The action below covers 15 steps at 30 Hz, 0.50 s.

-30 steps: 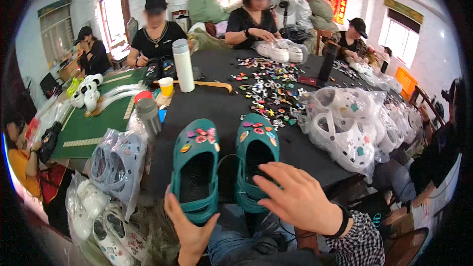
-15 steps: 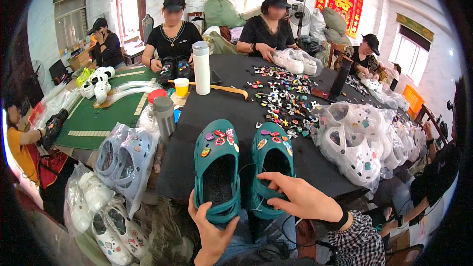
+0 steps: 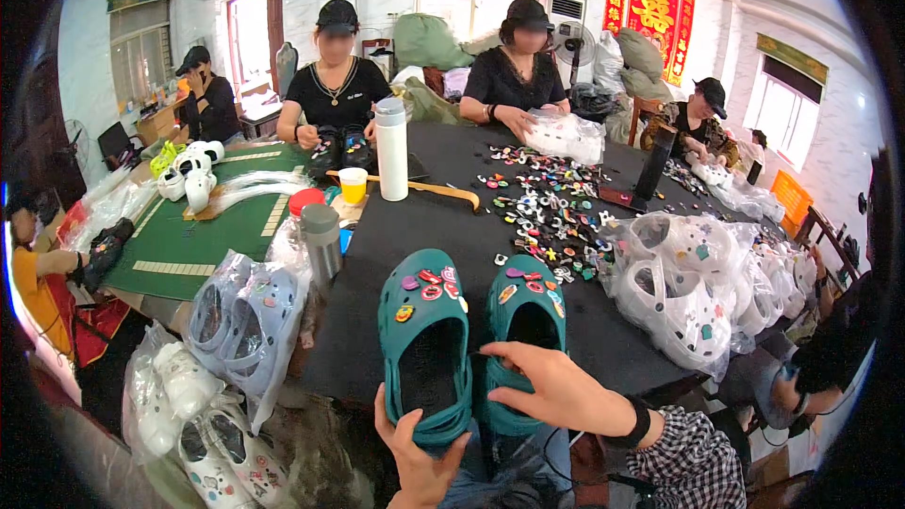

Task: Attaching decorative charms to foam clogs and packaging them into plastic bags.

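A pair of dark green clogs with colourful charms on their toes lies at the table's near edge, toes pointing away. My left hand [image 3: 419, 462] grips the heel of the left clog [image 3: 439, 320], thumb and fingers around its back rim. Over the heel opening of the right clog [image 3: 530, 313] is my right hand [image 3: 566, 391], with index finger and thumb closed on its strap and rim. Its other fingers are curled and partly hidden. Beyond the toes lie many loose shoe charms [image 3: 556, 217] on the black tabletop [image 3: 429, 236].
Bagged white clogs [image 3: 683, 297] are heaped at the right; bagged blue-grey clogs [image 3: 250, 320] and white clogs [image 3: 222, 452] are at the left. A white bottle [image 3: 391, 151], a grey flask [image 3: 320, 240] and a yellow cup [image 3: 353, 187] stand ahead. Co-workers handle shoes around the table.
Both clogs sit slightly lower and to the right in view, and my left hand has shifted with them. My right index finger has moved back along the right clog's rim.
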### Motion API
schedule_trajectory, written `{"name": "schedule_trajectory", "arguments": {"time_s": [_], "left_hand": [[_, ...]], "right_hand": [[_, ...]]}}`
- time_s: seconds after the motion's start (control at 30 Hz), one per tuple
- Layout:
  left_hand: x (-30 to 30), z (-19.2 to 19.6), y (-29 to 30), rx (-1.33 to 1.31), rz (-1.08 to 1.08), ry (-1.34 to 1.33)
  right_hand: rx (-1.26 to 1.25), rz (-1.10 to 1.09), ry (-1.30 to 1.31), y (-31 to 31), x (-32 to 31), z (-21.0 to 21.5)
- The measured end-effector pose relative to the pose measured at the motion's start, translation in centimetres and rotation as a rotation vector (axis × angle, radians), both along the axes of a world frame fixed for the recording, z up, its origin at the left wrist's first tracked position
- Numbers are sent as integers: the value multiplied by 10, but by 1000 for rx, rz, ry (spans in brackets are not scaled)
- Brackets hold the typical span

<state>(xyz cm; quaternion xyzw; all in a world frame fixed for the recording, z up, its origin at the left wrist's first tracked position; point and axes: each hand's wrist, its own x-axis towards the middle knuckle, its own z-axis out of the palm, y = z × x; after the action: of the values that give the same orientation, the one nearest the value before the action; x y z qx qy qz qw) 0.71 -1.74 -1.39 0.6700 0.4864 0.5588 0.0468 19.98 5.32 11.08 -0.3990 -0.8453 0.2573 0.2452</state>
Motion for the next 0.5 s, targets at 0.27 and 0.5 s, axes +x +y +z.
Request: {"name": "schedule_trajectory", "arguments": {"time_s": [0.27,0.5], "left_hand": [[5,9,-9,-78,9,-120],[19,11,-5,163,159,73]], "right_hand": [[-223,-30,233,13,-21,24],[-89,111,334,-8,-49,81]]}}
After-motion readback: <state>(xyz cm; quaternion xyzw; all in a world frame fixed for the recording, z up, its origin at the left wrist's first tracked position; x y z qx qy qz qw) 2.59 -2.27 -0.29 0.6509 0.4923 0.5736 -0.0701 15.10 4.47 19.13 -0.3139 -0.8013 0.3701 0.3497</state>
